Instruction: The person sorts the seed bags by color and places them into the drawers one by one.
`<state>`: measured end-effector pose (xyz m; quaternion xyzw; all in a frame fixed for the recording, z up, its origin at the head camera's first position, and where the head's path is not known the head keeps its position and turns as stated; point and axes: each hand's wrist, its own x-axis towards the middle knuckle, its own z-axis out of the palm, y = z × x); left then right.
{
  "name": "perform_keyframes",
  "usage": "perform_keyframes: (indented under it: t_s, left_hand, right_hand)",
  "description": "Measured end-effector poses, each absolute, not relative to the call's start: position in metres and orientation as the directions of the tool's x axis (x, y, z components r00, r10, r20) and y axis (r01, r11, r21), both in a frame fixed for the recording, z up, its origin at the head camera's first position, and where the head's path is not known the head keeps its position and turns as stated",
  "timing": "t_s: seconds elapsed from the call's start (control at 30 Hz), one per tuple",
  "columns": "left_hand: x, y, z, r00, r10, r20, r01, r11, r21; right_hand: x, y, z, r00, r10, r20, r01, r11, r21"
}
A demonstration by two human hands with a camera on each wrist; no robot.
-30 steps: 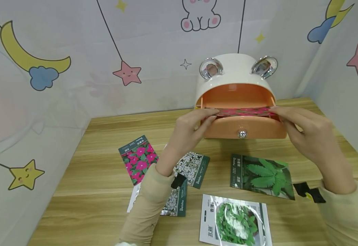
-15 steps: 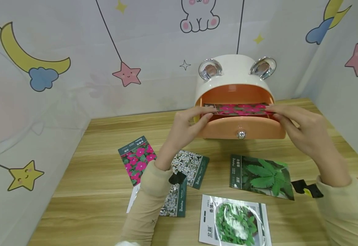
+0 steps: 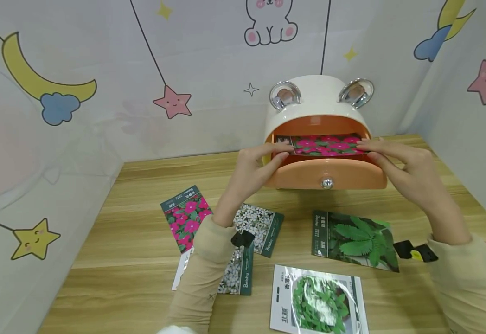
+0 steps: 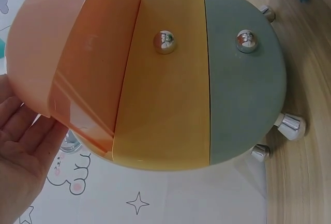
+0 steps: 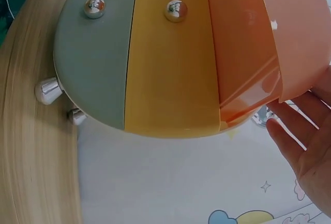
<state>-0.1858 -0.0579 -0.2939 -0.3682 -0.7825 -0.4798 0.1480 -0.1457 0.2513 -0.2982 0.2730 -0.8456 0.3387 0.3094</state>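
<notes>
A seed packet (image 3: 326, 145) with pink flowers lies across the pulled-out orange top drawer (image 3: 295, 175) of a small rounded white cabinet (image 3: 319, 98). My left hand (image 3: 251, 171) pinches the packet's left end between thumb and fingers. At the opposite end, my right hand (image 3: 414, 169) pinches it the same way. The wrist views look at the cabinet front from below, so the drawer hides the packet there. The left wrist view has my left hand (image 4: 28, 149) beside the drawer's edge; the right wrist view has my right hand (image 5: 305, 141) at the other side.
Below the orange drawer are a shut yellow drawer (image 4: 163, 97) and a shut green drawer (image 4: 245, 92). On the wooden table lie a pink-flower packet (image 3: 188, 218), white-flower packets (image 3: 257, 227), a green-leaf packet (image 3: 355, 240) and a white herb packet (image 3: 319, 299). A patterned curtain (image 3: 214, 60) stands behind.
The pink-flower seed packet has tipped from nearly edge-on to showing more of its printed face, its far edge higher. Both hands keep their pinch and have shifted slightly to the left.
</notes>
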Motion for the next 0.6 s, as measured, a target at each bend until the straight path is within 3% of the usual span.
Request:
perform_keyframes:
  t_s: [0.6]
  left_hand:
    - [-0.1927, -0.0555, -0.298, -0.705, 0.423, 0.57, 0.701, 0.294, 0.649]
  right_hand:
    - [-0.1521, 0.2514, -0.3014, -0.704, -0.211, 0.678, -0.658, 0.552, -0.512]
